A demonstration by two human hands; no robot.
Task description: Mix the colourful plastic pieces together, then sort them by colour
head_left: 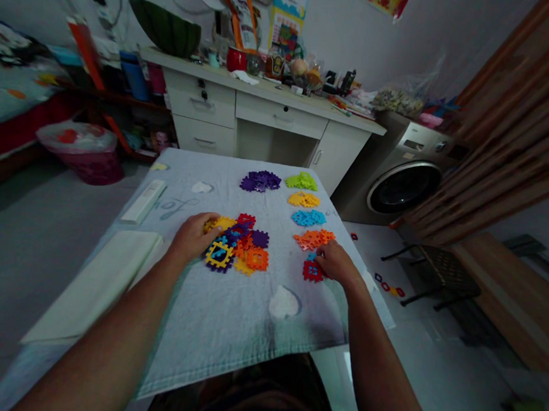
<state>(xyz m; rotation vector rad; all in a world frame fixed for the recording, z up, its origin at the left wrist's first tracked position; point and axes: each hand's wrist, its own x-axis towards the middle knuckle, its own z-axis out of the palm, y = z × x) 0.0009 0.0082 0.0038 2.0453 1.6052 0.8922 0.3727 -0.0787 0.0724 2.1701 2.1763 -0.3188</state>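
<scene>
A mixed heap of coloured plastic interlocking tiles lies in the middle of a grey cloth-covered table. My left hand rests on the heap's left edge, fingers curled over a yellow tile. My right hand is at the table's right side, fingers closed on a red tile lying on the cloth. Just beyond it sit sorted piles: orange, blue, yellow, green and purple.
A white flat box and a pale folded sheet lie on the table's left. A few tiles are on the floor at right. A white desk, a washing machine and a pink bin stand behind.
</scene>
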